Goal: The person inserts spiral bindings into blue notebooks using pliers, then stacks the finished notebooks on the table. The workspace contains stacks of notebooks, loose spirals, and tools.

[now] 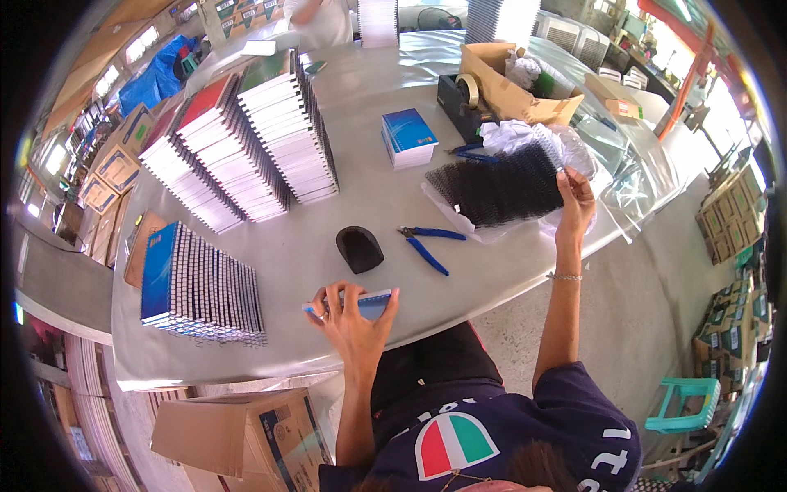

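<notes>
My left hand (352,320) is closed around a small blue-covered notebook (374,305), held upright on edge near the table's front edge. My right hand (579,197) pinches at the right end of a pile of black spiral binding coils (500,187), which lies on white wrapping. How many coils are between those fingers is too small to tell. Between the hands lie blue-handled cutting pliers (430,243), jaws pointing left, handles spread. Beside them sits a black rounded piece (359,250). Coil-bound blue notebooks (205,283) stand in a stack at the left.
Tall stacks of bound notebooks (283,131) fill the table's far left. A stack of blue-covered pads (409,138) stands mid-table. Behind the coils are a tape dispenser (463,98), an open cardboard box (520,86) and more blue-handled pliers (473,153). Another person (320,23) is across the table.
</notes>
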Available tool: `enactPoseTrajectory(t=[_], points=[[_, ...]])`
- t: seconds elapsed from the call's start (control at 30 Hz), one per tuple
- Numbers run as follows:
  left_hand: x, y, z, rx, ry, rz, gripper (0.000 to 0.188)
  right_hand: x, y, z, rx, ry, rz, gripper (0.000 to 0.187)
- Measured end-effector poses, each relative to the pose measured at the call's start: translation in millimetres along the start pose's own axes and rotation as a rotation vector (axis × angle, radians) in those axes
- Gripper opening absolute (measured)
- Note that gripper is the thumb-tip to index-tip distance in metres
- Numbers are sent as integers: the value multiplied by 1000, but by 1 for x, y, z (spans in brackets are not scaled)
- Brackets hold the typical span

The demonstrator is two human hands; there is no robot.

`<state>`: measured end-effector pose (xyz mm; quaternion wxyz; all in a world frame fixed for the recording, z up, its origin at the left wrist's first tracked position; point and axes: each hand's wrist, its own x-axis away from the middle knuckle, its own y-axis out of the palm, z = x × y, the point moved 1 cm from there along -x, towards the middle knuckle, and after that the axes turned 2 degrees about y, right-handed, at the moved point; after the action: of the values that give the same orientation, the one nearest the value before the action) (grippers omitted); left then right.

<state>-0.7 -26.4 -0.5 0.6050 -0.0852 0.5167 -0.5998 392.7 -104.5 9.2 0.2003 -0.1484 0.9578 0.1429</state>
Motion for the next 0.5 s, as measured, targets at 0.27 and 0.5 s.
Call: enactPoseTrajectory(t=[0.27,0.5], points=[[-2,1,0,12,31,37,33,66,70,-99,-354,196,-507,21],[-6,-8,-4,131,19,-61,24,155,101,-79,170,51,-1166,13]])
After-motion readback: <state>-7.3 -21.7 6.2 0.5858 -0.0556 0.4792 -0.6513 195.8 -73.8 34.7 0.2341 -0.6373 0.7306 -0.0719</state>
